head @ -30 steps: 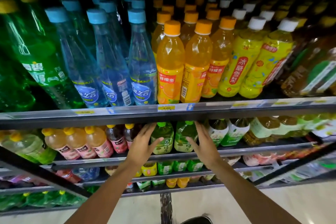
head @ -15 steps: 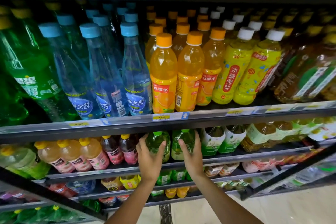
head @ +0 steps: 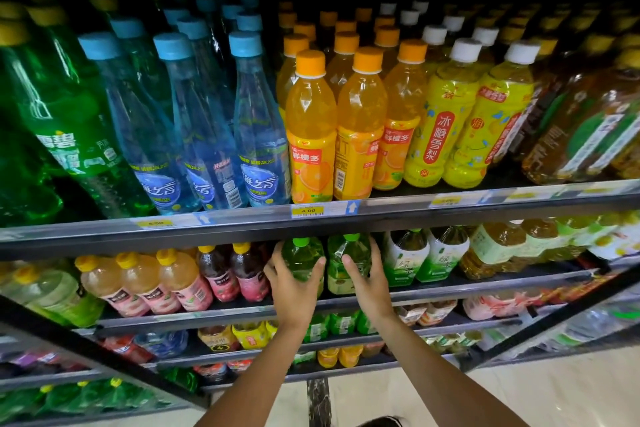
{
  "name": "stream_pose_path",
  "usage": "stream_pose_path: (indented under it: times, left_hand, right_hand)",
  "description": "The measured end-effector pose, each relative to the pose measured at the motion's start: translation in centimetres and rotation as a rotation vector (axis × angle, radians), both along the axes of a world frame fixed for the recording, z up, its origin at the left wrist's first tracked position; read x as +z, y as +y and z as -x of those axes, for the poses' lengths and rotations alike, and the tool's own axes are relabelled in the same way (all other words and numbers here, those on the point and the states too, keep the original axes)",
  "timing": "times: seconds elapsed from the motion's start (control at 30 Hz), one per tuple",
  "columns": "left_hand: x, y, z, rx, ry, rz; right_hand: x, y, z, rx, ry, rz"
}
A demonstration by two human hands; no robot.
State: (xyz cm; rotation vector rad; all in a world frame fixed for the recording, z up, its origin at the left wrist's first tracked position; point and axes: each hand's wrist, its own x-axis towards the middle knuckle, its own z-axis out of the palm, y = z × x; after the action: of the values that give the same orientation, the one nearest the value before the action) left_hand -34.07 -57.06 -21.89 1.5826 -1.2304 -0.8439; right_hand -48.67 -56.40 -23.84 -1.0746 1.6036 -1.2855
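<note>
- Bright, even light falls on the front bottle rows (head: 310, 135); the rear rows sink into shadow.
- Wide-angle distortion bows the shelf rail (head: 415, 215).
- Outer price tags (head: 519, 196) blur.

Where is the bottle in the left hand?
Head view, centre: the bottle sits on the second shelf, below the orange drinks, beside its twin in the right hand.
</note>
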Motion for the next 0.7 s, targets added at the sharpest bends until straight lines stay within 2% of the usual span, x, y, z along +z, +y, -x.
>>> stream_pose_path:
  times: [0.2,0.47,0.57,0.7]
  left_hand:
    - [-0.6,0.8,0.2,0.044,-0.026,0.091]
    - [-0.8,0.3,0.9,0.096,-0.059,0.055]
    - [-0.9,0.4,0.5,0.058,-0.074,0.03]
    - [-1.1,2.6,0.8,-0.111,-0.157,0.037]
  right_hand:
    - [0.2,0.5,-0.5,-0.073,0.053,-0.014]
    - [0.1,-0.1,0.4,0.016,0.082,-0.03]
    - [0.5,0.0,0.3,0.051,0.057,-0.05]
    - [1.1,1.3,1.0,0.098,0.071,-0.074]
